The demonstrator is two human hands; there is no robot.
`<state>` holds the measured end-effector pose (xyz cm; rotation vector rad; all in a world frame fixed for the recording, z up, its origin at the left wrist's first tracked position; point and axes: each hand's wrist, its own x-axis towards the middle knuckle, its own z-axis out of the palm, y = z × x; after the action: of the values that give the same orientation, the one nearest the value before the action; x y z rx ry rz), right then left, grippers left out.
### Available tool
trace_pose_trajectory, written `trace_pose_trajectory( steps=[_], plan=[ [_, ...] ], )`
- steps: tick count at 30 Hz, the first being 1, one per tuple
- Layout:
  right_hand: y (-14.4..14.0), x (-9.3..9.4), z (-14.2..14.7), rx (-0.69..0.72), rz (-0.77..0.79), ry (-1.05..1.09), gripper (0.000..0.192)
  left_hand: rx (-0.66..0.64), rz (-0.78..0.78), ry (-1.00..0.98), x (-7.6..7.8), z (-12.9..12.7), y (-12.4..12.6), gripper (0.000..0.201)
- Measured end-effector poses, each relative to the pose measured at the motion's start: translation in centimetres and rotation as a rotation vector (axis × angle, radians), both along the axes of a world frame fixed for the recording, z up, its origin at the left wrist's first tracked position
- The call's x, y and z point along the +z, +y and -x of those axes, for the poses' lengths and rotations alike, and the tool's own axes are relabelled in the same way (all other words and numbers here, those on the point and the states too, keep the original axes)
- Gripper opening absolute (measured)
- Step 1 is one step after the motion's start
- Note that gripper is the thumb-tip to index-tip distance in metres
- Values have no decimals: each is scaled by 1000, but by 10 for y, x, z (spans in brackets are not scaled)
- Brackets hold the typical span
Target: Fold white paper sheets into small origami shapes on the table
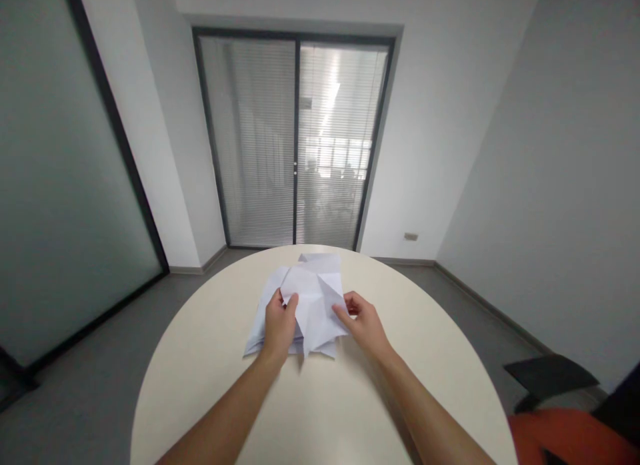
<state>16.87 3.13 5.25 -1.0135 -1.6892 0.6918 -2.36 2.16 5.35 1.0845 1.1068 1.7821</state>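
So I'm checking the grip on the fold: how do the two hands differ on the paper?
The left hand lies on top of the creased white paper, thumb pinching a raised flap; the right hand sits at the paper's right edge, its fingers pressing the sheet. The left covers more paper than the right. Both are bare and rest over the round cream table.
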Motion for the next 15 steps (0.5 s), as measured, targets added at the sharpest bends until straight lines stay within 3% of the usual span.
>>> trace_pose_trajectory(
  steps=[5,10,15],
  plan=[
    [5,7,-12,2,136,186,39,-112,13,-166,0,-1,-1,39],
    [8,9,-26,168,383,256,41,-262,25,-342,6,-3,-7,39],
    [9,6,-28,263,410,264,41,-386,97,-482,18,-4,-14,49]
  ],
)
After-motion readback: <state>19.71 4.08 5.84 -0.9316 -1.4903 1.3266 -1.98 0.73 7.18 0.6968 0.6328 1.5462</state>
